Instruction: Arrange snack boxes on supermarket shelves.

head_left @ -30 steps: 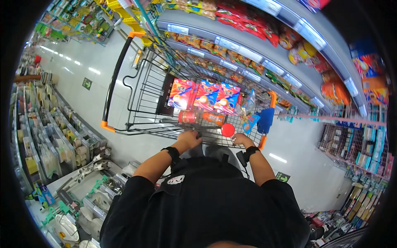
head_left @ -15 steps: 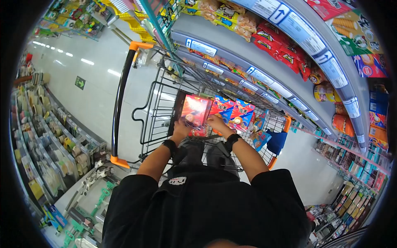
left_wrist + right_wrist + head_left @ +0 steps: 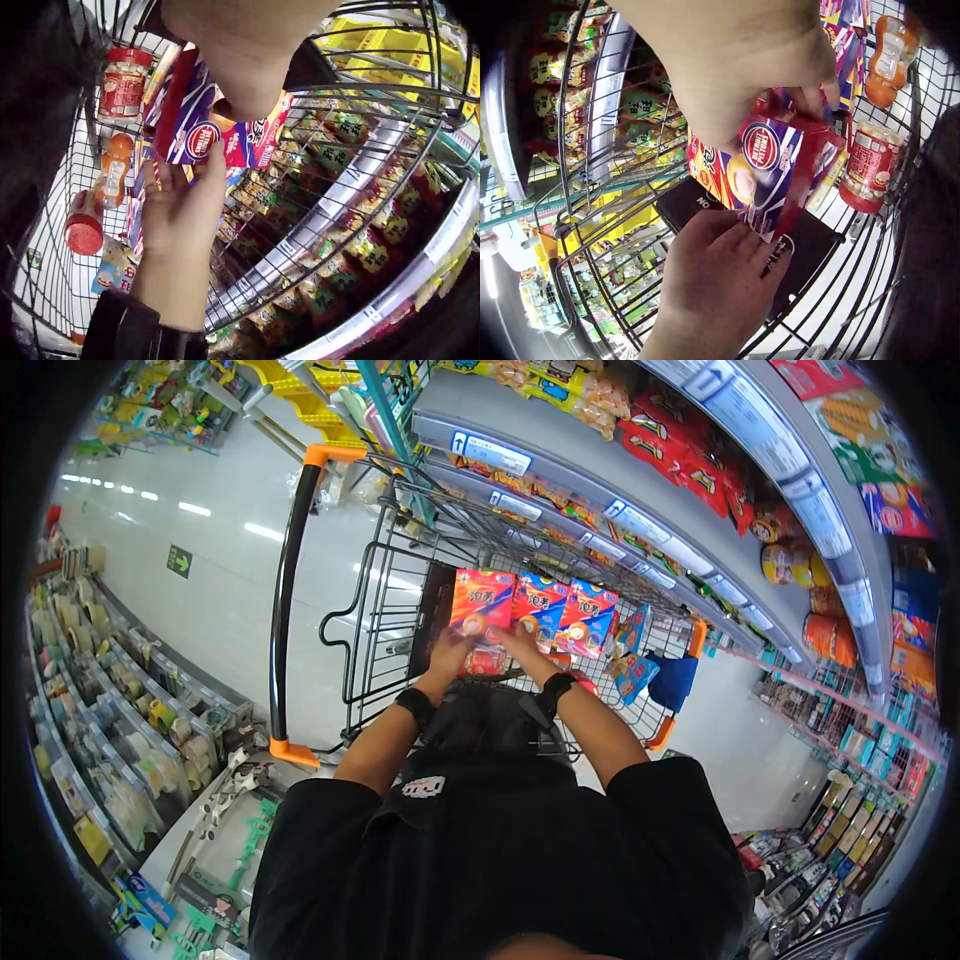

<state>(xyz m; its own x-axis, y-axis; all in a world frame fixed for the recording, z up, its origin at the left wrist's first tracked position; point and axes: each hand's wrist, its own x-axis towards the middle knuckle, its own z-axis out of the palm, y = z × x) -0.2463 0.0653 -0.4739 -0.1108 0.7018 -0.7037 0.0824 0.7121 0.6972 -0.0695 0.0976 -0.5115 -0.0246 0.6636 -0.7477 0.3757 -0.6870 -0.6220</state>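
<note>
Both hands hold the leftmost red-and-blue box [image 3: 482,600] in the shopping cart. My left hand [image 3: 447,655] grips its lower left part, and my right hand [image 3: 518,646] its lower right. Two similar boxes [image 3: 540,608] [image 3: 587,618] stand just to the right. In the left wrist view, the left hand [image 3: 240,52] looms above the box [image 3: 187,124], while the right hand's thumb overlaps its printed side. The right wrist view has the left hand [image 3: 720,277] against one end of the box [image 3: 776,161], with the right hand [image 3: 757,60] over the other; some right fingertips are hidden.
Along the near side of the cart lie a red-lidded jar [image 3: 123,86], an orange bottle [image 3: 115,171], another red-lidded jar [image 3: 84,231] and blue snack bags [image 3: 632,675]. A dark panel [image 3: 433,605] stands left of the boxes. Snack shelves [image 3: 560,435] line the far side.
Both hands have moved from the cart's near side up to the leftmost box and taken hold of it. The cart and shelves appear closer in the head view.
</note>
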